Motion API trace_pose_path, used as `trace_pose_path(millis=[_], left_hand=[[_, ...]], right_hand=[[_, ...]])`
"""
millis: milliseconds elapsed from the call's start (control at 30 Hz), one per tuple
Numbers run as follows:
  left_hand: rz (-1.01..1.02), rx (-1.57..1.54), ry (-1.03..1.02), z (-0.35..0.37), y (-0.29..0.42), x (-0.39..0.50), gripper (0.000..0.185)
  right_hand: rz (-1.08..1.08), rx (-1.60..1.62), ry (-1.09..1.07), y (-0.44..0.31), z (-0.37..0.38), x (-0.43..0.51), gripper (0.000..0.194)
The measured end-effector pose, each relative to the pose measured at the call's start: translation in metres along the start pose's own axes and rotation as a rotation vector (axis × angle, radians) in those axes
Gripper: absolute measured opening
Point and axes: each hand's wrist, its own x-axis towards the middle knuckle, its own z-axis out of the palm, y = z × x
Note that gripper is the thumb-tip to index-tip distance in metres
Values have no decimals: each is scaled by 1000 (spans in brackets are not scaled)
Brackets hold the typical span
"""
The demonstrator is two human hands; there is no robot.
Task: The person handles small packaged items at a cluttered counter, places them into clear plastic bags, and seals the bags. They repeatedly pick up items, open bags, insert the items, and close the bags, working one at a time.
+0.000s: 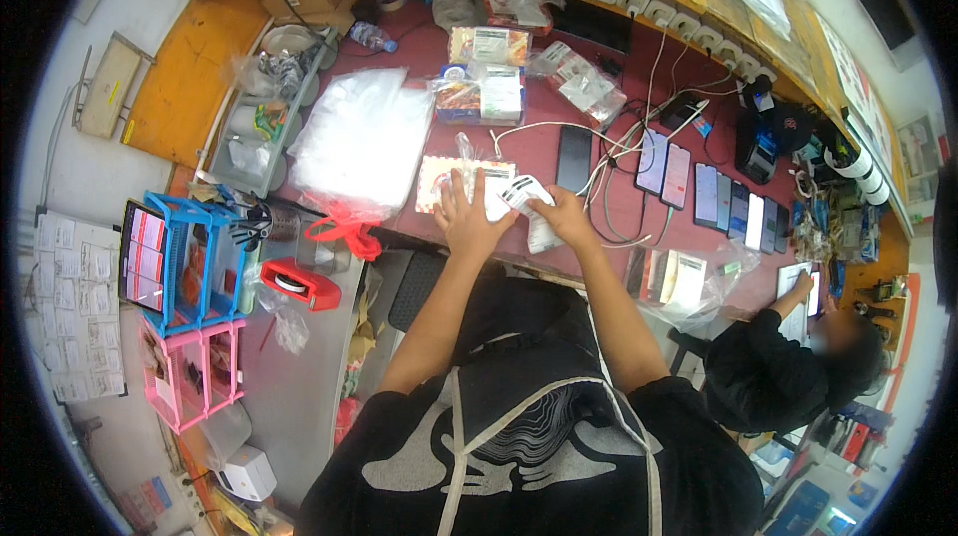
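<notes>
My left hand (473, 218) lies with its fingers spread on a checkered, printed box (431, 184) at the table's front edge. Clear plastic film (465, 147) sticks up beyond those fingers. My right hand (566, 217) pinches a curled white paper label (543, 238) that bears print. The label's left end hangs over the box's right side, close to my left thumb. Whether that thumb touches the label, I cannot tell. Left of the box lies a stack of clear plastic bags (367, 132). A dark phone (574, 158) rests beyond my right hand.
Labelled boxes (480, 96) stand farther back. White cables (599, 184) run across the maroon tabletop (516, 143) toward several phones (676, 175). A bagged parcel (677, 278) lies to the right, near a seated person (778, 371). A red tape dispenser (303, 285) stands at the left.
</notes>
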Motion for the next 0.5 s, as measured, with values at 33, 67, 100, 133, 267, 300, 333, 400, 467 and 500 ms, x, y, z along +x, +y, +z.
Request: trace_pose_path(millis=[33, 67, 100, 133, 267, 300, 333, 400, 467, 500], left_hand=[[0, 3, 0, 0, 0, 0, 106], [-2, 2, -6, -1, 0, 0, 107], [-7, -3, -15, -1, 0, 0, 107], [-6, -2, -17, -1, 0, 0, 107], [-10, -6, -31, -4, 1, 0, 106], [-15, -5, -44, -5, 1, 0, 106], [-12, -9, -36, -5, 2, 0, 106], [-18, -15, -43, -6, 2, 0, 105], [-11, -16, -40, -6, 2, 0, 105], [-8, -16, -38, -5, 1, 0, 105]], right_hand=[[28, 40, -21, 0, 0, 0, 22], [63, 82, -35, 0, -1, 0, 22], [98, 123, -50, -1, -2, 0, 22], [127, 182, -52, -1, -2, 0, 22], [246, 311, -82, -5, -7, 2, 31], [290, 305, -75, -5, -8, 3, 36], [274, 322, -99, -6, -9, 3, 35], [278, 338, -112, -8, -11, 3, 34], [272, 326, -114, -10, -12, 2, 33], [273, 321, -118, -11, -12, 2, 32]])
